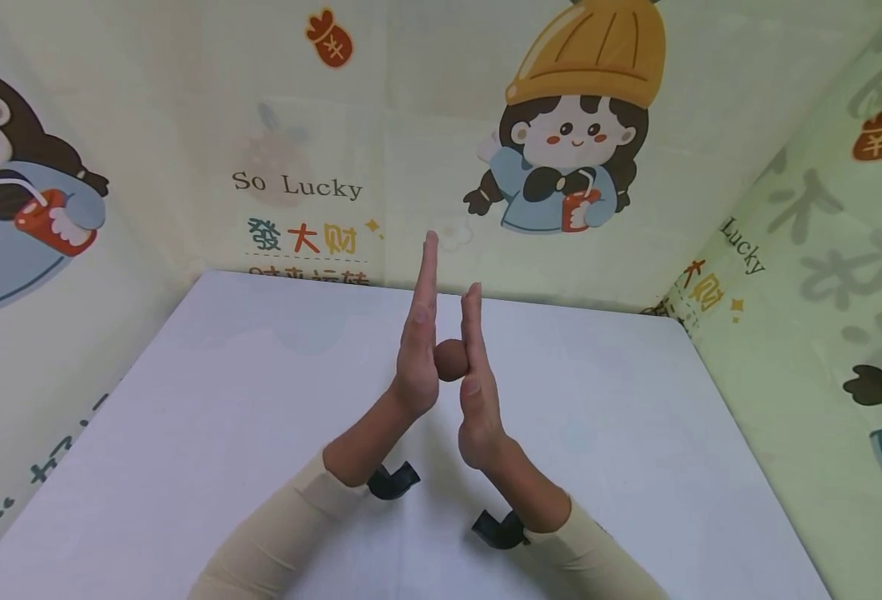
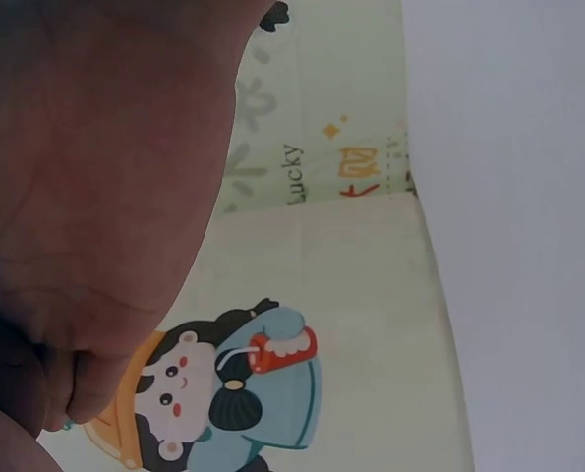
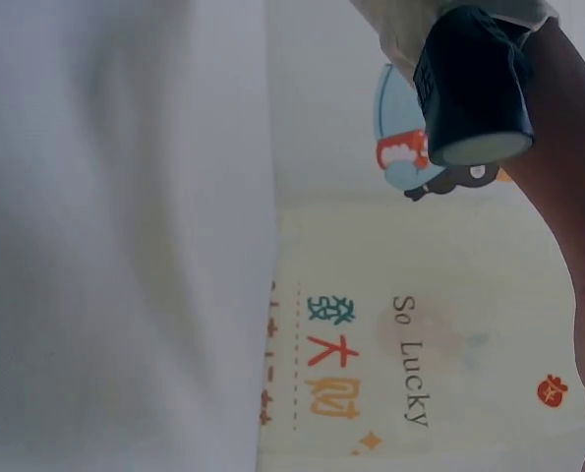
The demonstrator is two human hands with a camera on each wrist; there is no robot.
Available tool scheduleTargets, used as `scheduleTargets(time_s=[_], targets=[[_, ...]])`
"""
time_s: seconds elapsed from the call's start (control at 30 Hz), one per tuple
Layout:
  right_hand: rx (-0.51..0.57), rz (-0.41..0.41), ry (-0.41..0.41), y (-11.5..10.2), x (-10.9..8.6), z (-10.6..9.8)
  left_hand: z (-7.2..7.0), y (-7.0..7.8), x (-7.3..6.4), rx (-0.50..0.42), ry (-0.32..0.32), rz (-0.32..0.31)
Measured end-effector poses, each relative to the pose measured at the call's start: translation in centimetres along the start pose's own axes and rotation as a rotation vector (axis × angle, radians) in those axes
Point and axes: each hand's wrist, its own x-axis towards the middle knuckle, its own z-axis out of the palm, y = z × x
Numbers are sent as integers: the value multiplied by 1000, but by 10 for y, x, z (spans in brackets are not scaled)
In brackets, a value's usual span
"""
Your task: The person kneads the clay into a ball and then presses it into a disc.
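The printed backdrop (image 1: 426, 150) stands on the far side and both flanks of the white table (image 1: 261, 392), and its cartoon figures and lettering lie beyond the work. Two pale sleeves (image 1: 276, 533) reach in from the near edge. The left hand (image 1: 417, 358) and right hand (image 1: 480, 400) are upright, palms facing, fingers straight and uncurled, with a narrow gap between them; the left fingertips stand higher in the head view. A black wrist fitting (image 1: 393, 482) hangs under the left wrist, and a second fitting (image 1: 499, 529) under the right. The brown ball (image 1: 452, 361) sits in the gap, touching both hands, apparently raised off the tabletop. The step in hand is judged to be pressing or rolling the ball between the palms. The next move calls for even, opposed pressure, any sliding of one palm matched by the other, lest the ball slip out. No object intervenes between palms and ball; the two fittings, near each other, could hamper a lower position. The right wrist view does not show the ball.
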Motion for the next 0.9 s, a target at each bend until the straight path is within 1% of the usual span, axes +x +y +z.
scheduleTargets(time_s=[0.2,0.4,0.67,0.9], targets=[[-9,-26,-9,-2,-1,3,-5,-5,3,1,22,-4],[-22,-43,-13,-3,-4,3,-10,-18,1,16,23,-14],[-41,-52,0,-6,-1,1,-12,-35,-10,67,-25,-51],[-44,-58,13,-9,1,0,-8,-42,-19,56,-56,-95]])
